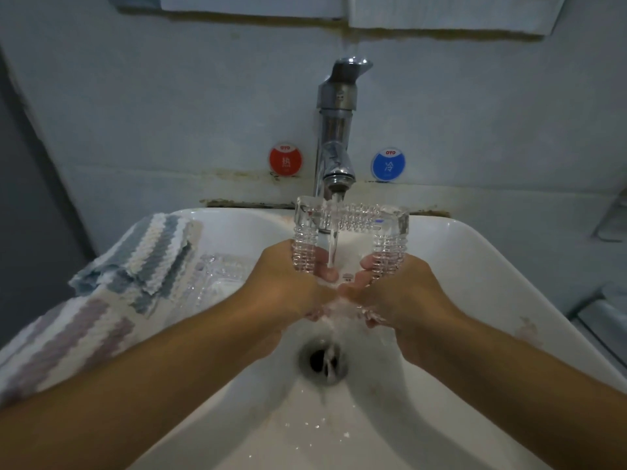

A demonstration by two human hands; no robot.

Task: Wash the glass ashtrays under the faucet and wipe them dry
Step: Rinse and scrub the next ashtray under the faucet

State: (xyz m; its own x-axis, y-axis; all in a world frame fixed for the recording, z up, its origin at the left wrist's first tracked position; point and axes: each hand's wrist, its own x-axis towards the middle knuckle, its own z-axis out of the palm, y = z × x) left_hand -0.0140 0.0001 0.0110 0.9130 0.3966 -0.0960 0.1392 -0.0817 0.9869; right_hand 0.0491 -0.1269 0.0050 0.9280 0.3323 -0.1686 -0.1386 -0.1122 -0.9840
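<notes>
A square clear glass ashtray [353, 220] with ribbed sides is held upright on edge under the chrome faucet [335, 137]. Water runs from the spout onto its inner face and down over my fingers. My left hand [288, 283] grips the ashtray's left side, and my right hand [400, 293] grips its right side. Both thumbs lie on the inner face near the bottom. A second glass ashtray [217, 276] lies on the sink's left rim beside the cloths.
The white basin [475, 283] has an open drain [324, 361] below my hands. Striped cloths [146, 256] lie over the left rim. Red hot and blue cold stickers [387, 164] flank the faucet on the wall. A shelf edge shows at far right.
</notes>
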